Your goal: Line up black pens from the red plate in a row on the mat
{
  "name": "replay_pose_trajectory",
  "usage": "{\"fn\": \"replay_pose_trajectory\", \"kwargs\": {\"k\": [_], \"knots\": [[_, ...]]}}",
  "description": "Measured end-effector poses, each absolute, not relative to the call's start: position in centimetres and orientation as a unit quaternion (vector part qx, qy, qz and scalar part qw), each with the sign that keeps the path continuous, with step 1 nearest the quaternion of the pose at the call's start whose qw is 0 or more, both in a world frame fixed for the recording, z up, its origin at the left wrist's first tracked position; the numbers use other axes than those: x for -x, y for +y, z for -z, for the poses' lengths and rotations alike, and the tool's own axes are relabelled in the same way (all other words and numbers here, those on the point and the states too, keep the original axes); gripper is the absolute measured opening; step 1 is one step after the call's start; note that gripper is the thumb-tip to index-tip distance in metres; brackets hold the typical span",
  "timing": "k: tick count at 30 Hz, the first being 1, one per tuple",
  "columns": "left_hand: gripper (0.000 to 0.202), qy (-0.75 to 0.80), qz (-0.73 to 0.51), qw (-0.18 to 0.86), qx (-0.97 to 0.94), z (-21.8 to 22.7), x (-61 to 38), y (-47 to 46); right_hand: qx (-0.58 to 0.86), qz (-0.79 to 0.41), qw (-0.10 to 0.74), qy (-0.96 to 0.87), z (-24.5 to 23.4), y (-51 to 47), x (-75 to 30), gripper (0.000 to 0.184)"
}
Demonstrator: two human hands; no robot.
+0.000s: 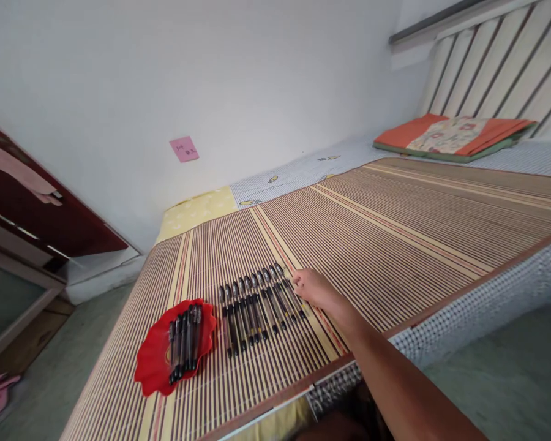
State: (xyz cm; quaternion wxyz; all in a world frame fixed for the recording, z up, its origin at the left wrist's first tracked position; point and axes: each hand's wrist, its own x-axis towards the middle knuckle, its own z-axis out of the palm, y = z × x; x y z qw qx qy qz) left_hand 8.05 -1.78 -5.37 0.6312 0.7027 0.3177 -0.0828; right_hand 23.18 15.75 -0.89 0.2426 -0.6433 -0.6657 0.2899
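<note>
My right hand (310,286) reaches in from the lower right, its fingers curled closed at the right end of a row of pens (257,304). Its fingertips are beside the last pen; whether they touch or hold one, I cannot tell. Several clear-barrelled pens with black caps lie side by side in that row on the striped bamboo mat (349,245). Left of them, a red scalloped plate (153,343) holds a bunch of similar pens (184,343). My left hand is out of view.
The mat covers a bed with a checked sheet (298,168). A folded orange and floral cloth (454,136) lies at the far right by the slatted headboard (500,61). A pink note (183,149) is on the wall. The bed's near edge (463,291) drops to the floor.
</note>
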Motion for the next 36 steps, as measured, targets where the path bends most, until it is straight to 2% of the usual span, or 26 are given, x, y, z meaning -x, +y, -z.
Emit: {"fn": "replay_pose_trajectory", "kwargs": {"k": [9,19,36], "knots": [[0.033,0.303,0.072,0.634,-0.708,6.01,-8.17,-1.80,0.638,-0.275,0.206,-0.689,1.16,16.26,-23.12,0.022],[0.033,0.302,0.066,0.632,-0.711,6.35,-8.13,-1.83,0.632,-0.261,0.218,-0.696,1.48,16.28,-23.08,0.023],[0.033,0.308,0.071,0.629,-0.710,5.97,-8.25,-1.82,0.634,-0.260,0.233,-0.691,1.11,15.87,-23.03,0.015]]}}
